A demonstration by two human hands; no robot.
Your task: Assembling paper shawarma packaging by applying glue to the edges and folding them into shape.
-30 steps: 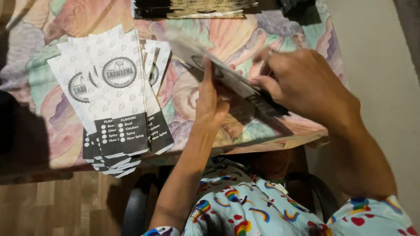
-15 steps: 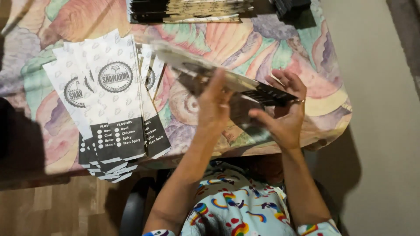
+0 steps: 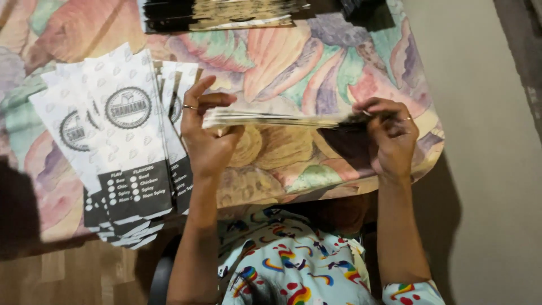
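Left hand (image 3: 206,135) and right hand (image 3: 390,138) each pinch one end of a thin stack of flat paper bags (image 3: 276,119), held edge-on above the patterned tablecloth (image 3: 293,62), long axis running hand to hand. Left of the left hand lies a fanned pile of white bags with round emblems and black bottom panels (image 3: 127,141). Beyond the hands, a dark stack (image 3: 220,12) sits at the far edge.
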